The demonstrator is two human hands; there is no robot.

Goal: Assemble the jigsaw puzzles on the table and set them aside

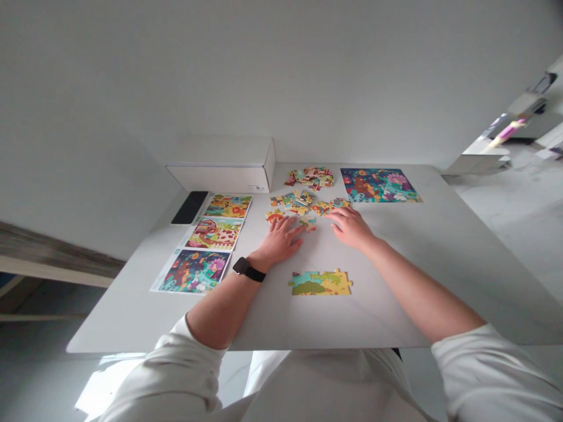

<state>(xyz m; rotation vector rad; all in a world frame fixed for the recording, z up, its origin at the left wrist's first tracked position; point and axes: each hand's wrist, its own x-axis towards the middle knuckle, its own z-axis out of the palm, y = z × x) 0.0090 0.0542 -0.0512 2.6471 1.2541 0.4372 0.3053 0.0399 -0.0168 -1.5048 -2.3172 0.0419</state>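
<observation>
My left hand lies palm down with its fingers spread, its fingertips among loose puzzle pieces; an orange-red piece is by the fingers and a greenish piece sits to their right. On the other side, my right hand rests with fingers stretched toward yellow and blue pieces, touching the edge of that group. A looser pile of puzzle pieces lies just beyond both hands. Nearer to me is a joined strip of puzzle with a green and yellow scene.
A white box stands at the back left, with a black phone before it. Beside that lies a sheet with three pictures. Another heap of pieces and a finished dark-blue puzzle picture are at the back, near the wall.
</observation>
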